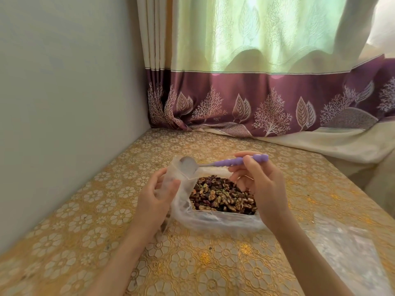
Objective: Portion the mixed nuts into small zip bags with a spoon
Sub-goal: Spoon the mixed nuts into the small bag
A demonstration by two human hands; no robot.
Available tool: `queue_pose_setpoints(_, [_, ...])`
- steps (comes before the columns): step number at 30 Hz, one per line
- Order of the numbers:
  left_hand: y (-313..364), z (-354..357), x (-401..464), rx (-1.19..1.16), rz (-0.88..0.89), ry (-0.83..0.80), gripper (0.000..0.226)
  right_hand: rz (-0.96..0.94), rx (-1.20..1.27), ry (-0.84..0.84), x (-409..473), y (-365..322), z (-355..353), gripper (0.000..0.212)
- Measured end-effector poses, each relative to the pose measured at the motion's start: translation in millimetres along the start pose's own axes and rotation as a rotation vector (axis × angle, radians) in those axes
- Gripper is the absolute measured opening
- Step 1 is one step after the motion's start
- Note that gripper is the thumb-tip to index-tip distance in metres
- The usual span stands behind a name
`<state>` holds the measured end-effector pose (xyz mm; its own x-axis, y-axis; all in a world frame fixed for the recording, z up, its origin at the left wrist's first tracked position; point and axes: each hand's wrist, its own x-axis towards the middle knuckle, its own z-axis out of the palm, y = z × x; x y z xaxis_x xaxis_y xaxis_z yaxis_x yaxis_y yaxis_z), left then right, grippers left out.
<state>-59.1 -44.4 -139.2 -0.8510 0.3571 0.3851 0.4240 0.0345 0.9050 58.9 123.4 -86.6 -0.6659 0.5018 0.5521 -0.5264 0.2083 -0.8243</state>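
While the right hand [259,184] pinches the purple beaded handle of the spoon [224,163] right of centre, its metal bowl reaches left into the mouth of a small zip bag [183,169]. The left hand [157,197] curls round that clear bag just left of centre, holding it upright and open. Between the two hands, a large plastic bag [213,221] lies on the table with its top spread, showing the mixed nuts [222,196]; the right hand covers their right edge. The table [85,210] wears a gold floral cover. Some flat clear plastic [346,244] lies at lower right. Across the top hangs a curtain [256,92], pale green above, purple below.
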Motion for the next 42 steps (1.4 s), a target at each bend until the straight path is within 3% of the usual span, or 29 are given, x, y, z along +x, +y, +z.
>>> queue_pose_setpoints(4, [2, 1, 0, -0.056, -0.018, 0.015, 0.032, 0.01, -0.033, 0.201, 5, 6, -18, 0.023])
queue_pose_setpoints(12, [-3, -1, 2, -0.136, -0.031, 0.041, 0.034, -0.111, -0.523, 0.403, 6, 25, -43, 0.028])
queue_pose_setpoints(16, [-2, -1, 2, -0.145, -0.01, 0.035, 0.037, -0.188, -0.627, 0.365, 4, 29, -39, 0.025])
queue_pose_setpoints(19, [-2, -1, 1, -0.146, -0.004, 0.032, 0.041, -0.127, -0.679, 0.282, 4, 36, -33, 0.027])
queue_pose_setpoints(26, [-2, 0, 0, -0.089, 0.04, 0.01, 0.026, 0.211, -0.569, 0.163, 2, 49, -29, 0.025])
queue_pose_setpoints(29, [-1, 0, 0, -0.069, 0.039, 0.011, 0.024, 0.327, -0.435, 0.189, 2, 48, -31, 0.03])
queue_pose_setpoints(35, [-1, -2, 0, 0.003, 0.024, 0.027, 0.034, 0.316, -0.355, 0.319, 0, 43, -42, 0.039])
queue_pose_setpoints(39, [-3, -3, 0, 0.109, 0.03, 0.014, 0.047, 0.286, -0.268, 0.344, -2, 40, -43, 0.041])
queue_pose_setpoints(42, [-5, -1, 0, 0.162, 0.041, -0.013, 0.044, 0.231, -0.223, 0.343, -2, 35, -41, 0.045])
